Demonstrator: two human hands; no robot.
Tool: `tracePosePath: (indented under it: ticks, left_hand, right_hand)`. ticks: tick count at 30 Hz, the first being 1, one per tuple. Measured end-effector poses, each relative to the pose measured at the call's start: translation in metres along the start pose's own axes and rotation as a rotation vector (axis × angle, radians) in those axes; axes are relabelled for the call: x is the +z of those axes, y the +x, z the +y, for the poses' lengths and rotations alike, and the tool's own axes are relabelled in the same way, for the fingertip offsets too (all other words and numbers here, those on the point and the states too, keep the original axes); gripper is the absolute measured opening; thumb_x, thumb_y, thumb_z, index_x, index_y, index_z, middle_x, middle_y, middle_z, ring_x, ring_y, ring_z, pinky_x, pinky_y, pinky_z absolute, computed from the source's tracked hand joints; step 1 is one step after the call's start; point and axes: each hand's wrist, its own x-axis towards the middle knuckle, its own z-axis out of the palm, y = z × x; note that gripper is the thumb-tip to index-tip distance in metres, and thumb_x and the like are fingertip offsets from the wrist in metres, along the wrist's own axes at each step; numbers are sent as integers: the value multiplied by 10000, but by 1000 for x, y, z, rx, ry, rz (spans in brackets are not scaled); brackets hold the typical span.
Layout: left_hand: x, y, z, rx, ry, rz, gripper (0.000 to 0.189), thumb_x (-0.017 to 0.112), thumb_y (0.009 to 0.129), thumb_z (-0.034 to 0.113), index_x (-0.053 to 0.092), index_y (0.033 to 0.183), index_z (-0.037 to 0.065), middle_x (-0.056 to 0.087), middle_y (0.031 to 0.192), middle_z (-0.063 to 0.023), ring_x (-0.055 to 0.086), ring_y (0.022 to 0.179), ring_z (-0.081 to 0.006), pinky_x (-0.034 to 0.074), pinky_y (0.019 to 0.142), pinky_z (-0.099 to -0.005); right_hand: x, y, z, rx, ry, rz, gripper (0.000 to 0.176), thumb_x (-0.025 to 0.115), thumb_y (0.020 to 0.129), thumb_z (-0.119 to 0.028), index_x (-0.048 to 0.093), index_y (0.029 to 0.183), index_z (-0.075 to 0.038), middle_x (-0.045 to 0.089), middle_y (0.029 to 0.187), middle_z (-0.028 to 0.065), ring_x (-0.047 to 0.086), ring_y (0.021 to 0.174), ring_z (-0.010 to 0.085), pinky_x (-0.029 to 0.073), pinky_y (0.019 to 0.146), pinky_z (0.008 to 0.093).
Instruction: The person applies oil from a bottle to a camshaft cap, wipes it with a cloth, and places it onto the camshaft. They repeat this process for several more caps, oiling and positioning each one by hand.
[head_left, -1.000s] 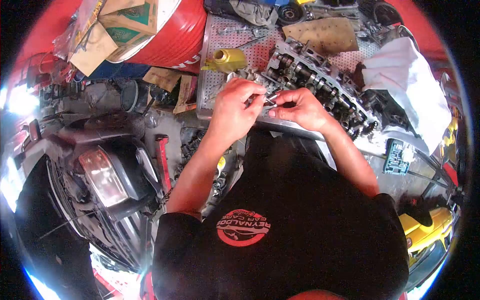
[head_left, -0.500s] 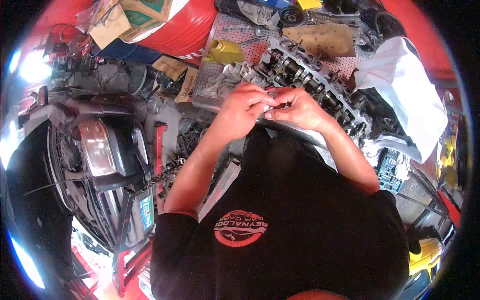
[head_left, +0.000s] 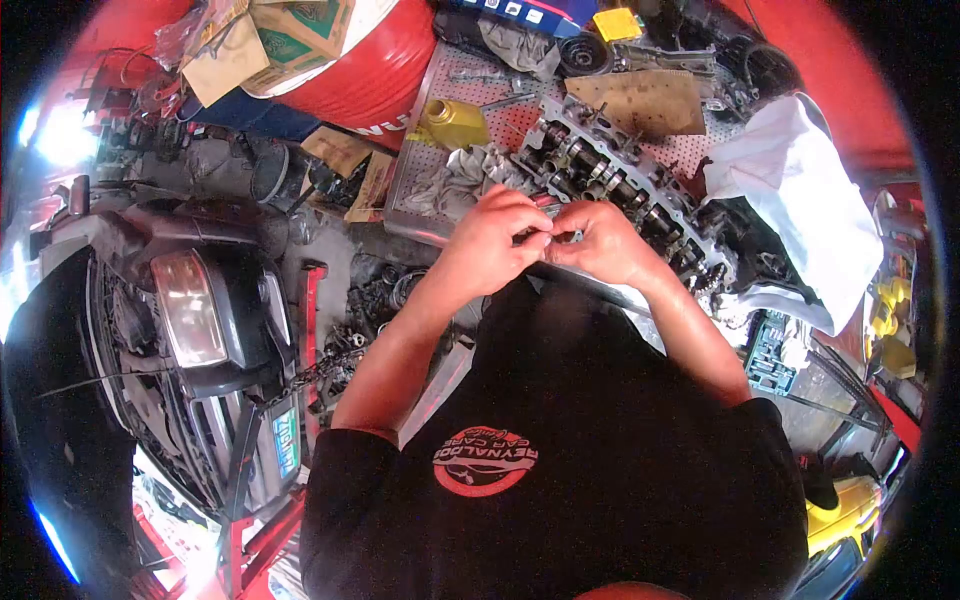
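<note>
Both your left hand (head_left: 497, 243) and right hand (head_left: 600, 243) are meeting, fingers pinched, at the tray edge (head_left: 412, 226); I cannot tell on what. The cylinder head (head_left: 628, 182) is crowding close beyond.

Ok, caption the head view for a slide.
Left hand and right hand, fingers curled, close together beside a cylinder head with exposed camshafts on a perforated workbench.

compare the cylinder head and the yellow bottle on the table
Size: the cylinder head is far longer; the yellow bottle is small and compact.
Colour: the cylinder head is grey and dark metal, while the bottle is yellow.
Surface: the cylinder head shows exposed camshaft lobes and many recesses; the bottle is much smoother and plainer.
Shared: both rest on the perforated tabletop.
</note>
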Motion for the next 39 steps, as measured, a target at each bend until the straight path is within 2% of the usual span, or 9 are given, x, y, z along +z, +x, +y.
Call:
tracePosePath:
  ticks: [2,9,11,14,22,31,34,37,39]
  left_hand:
    - [-5,3,-9,-17,-55,-59,131,739,781,58,703,904,33,690,915,-91,640,912,-281,510,840,-379]
    - [-26,15,-52,-31,-180,-213,109,729,778,31,695,882,34,682,891,-94,658,901,-271,528,803,-371]
    - [-36,21,-58,-70,-226,-281,72,716,814,10,684,875,30,671,852,-67,665,787,-174,533,717,-311]
    - [-42,29,-83,-296,-523,-433,112,679,859,-51,670,949,15,649,869,8,608,783,-64,510,714,-233]
    - [-69,53,-127,-383,-961,-445,181,684,896,34,668,1072,-4,666,928,-7,601,798,-80,506,730,-247]
    - [-75,54,-141,-336,-820,-633,199,661,920,58,694,1112,22,683,1024,-8,586,835,-74,479,770,-248]
    - [-67,49,-141,-205,-904,-586,187,651,936,82,696,1110,29,684,1010,-12,574,811,-67,465,733,-237]
    - [-71,48,-141,-250,-904,-618,161,662,935,94,678,1080,26,684,979,-20,573,788,-74,456,697,-239]
    - [-65,42,-151,-342,-1027,-534,142,637,946,85,649,1073,22,679,971,-46,580,785,-97,453,680,-248]
  right_hand:
    - [5,4,3,46,-128,3,227,775,767,-180,743,930,-25,685,825,185,676,748,310,526,728,377]
    - [23,28,5,153,32,38,253,809,782,-196,746,951,-19,723,843,152,679,748,200,523,734,350]
    - [24,35,4,226,62,12,257,811,792,-198,748,967,-20,726,822,138,659,740,157,522,738,338]
    - [22,45,-13,292,42,12,258,802,807,-190,744,979,-6,722,796,123,636,715,141,522,739,329]
    - [27,62,-44,394,96,132,226,767,846,-184,739,965,6,718,879,90,636,799,134,510,783,310]
    - [44,65,-39,493,169,300,205,742,882,-205,749,973,-21,691,765,63,583,702,85,481,678,299]
    - [47,64,-43,479,206,315,232,736,894,-228,750,984,-15,699,760,44,594,699,82,484,668,284]
    - [54,64,-43,475,246,341,247,729,902,-234,748,986,-3,704,777,36,606,711,82,484,675,266]
    - [58,64,-42,503,305,398,244,722,908,-236,746,974,-3,707,786,34,610,712,83,480,677,254]
